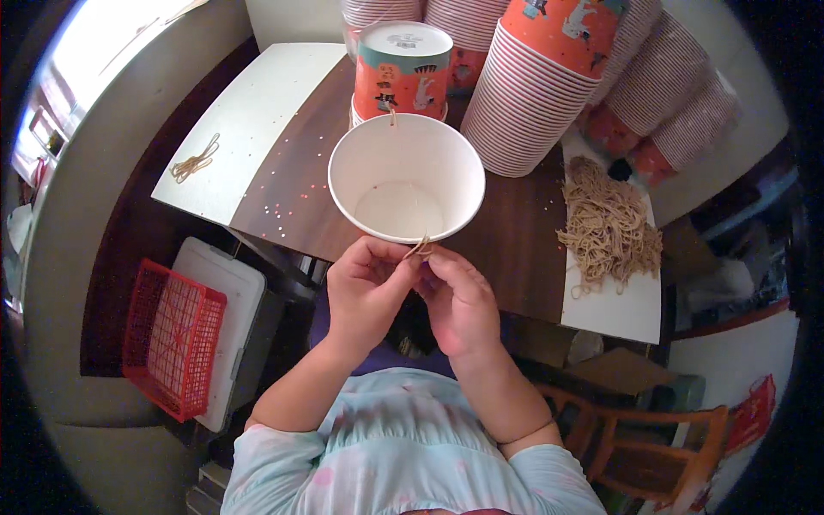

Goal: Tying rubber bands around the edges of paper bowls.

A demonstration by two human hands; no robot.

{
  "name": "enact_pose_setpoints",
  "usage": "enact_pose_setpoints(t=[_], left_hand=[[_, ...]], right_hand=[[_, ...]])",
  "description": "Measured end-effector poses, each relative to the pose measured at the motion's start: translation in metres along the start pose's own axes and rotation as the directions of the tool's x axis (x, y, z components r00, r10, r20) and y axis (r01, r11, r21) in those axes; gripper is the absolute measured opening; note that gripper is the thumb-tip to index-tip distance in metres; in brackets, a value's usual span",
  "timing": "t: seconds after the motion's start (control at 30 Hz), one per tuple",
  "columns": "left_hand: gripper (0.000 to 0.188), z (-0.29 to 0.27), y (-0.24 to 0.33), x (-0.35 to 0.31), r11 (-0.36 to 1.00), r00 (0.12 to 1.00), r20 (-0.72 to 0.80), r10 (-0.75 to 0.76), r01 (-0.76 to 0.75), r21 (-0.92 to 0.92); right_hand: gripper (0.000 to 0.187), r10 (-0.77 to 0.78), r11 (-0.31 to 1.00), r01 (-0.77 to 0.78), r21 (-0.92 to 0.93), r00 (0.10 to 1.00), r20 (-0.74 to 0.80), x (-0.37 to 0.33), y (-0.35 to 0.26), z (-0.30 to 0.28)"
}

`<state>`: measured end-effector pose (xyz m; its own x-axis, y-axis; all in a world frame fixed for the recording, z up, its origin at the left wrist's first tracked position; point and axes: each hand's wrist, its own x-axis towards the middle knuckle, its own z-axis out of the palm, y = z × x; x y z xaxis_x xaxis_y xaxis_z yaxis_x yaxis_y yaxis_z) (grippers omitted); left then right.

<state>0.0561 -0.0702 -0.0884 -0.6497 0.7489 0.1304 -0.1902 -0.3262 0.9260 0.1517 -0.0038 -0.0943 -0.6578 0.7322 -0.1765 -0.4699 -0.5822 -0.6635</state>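
Note:
A white-lined paper bucket (403,172) sits at the table's near edge, its mouth tilted toward me. At its near rim, a thin tan cord (421,248) is pinched between my left hand (369,279) and my right hand (461,296). Both hands are closed, with fingertips nearly meeting at the cord; the inner fingers are partly hidden. Another short piece of cord (393,118) shows at the bucket's far rim. Behind stands an upside-down orange and green bucket (402,81). A heap of tan cords (609,223) lies to the right.
A tall leaning stack of nested buckets (530,103) stands back right, with more wrapped stacks (657,77) behind. A few loose cords (195,159) lie at the table's left end. Below left is a red plastic basket (176,339); below right, a wooden chair (652,446).

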Motion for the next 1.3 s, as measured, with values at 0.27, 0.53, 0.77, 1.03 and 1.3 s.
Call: enact_pose_setpoints(t=[0.27,0.53,0.77,1.03,1.3], left_hand=[[0.011,-0.002,-0.01,-0.005,0.863,0.957,0.043,0.285,-0.276,0.423],[0.021,0.0,-0.005,-0.001,0.546,0.806,0.2,0.557,-0.536,0.644],[0.026,-0.001,-0.004,0.0,0.37,0.723,0.311,0.617,-0.615,0.697],[0.021,-0.006,0.0,0.002,0.352,0.726,0.357,0.588,-0.627,0.695],[0.016,-0.008,0.013,0.009,0.341,0.709,0.434,0.555,-0.67,0.659]], right_hand=[[0.018,0.026,1.0,-0.026,-0.013,0.999,-0.026,-0.002,0.0,-0.004],[0.02,-0.063,0.993,0.059,-0.098,0.997,-0.045,-0.004,0.003,0.001],[0.021,-0.051,0.995,0.045,-0.089,0.997,-0.058,-0.005,0.006,-0.001],[0.021,-0.094,0.985,0.085,-0.15,0.994,-0.056,-0.007,0.005,0.002],[0.022,-0.011,0.97,-0.009,-0.244,0.997,-0.083,-0.001,-0.009,0.005]])
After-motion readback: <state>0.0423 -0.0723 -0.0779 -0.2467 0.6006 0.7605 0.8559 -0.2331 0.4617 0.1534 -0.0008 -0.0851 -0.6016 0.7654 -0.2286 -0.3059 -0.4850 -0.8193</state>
